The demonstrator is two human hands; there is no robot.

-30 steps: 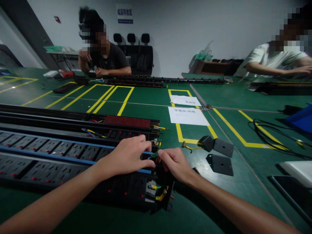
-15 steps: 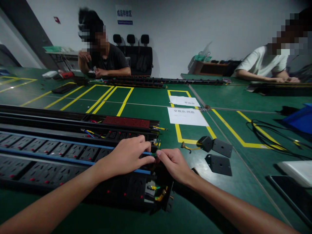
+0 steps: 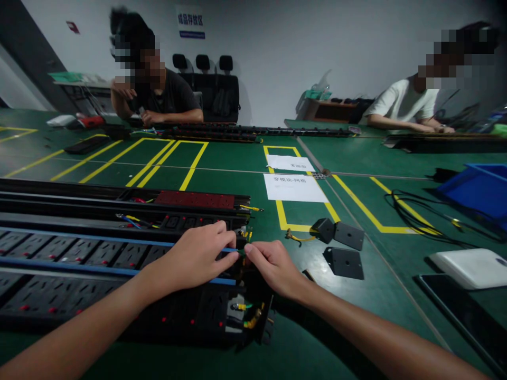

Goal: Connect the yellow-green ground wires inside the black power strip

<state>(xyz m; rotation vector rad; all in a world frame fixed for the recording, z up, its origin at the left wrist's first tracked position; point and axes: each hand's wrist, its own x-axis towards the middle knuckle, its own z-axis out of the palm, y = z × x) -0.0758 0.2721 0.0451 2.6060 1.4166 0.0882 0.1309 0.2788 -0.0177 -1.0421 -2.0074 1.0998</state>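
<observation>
In the head view, my left hand [image 3: 204,253] lies over the right end of a black power strip [image 3: 130,252] with blue edges, its fingers curled round that end and its thumb pointing right. My right hand [image 3: 273,264] is closed in a pinch just beyond the end. A short bit of green wire [image 3: 242,253] shows between the two thumbs; its ends are hidden. Nearer me lies another black power strip [image 3: 174,311] with red indicators. From its open end stick out a green wire with a yellow terminal [image 3: 240,306] and a black end plate [image 3: 268,322].
Behind are a strip with a dark red socket block [image 3: 194,199] and loose coloured wires [image 3: 134,219]. Right of my hands lie black plates [image 3: 348,263], paper sheets [image 3: 295,188], a black cable [image 3: 412,211], a blue bin [image 3: 475,190] and a phone [image 3: 459,311]. Two people sit across the green table.
The whole view has shifted slightly, so everything appears further left. Both hands keep nearly the same pose at the end of the strip.
</observation>
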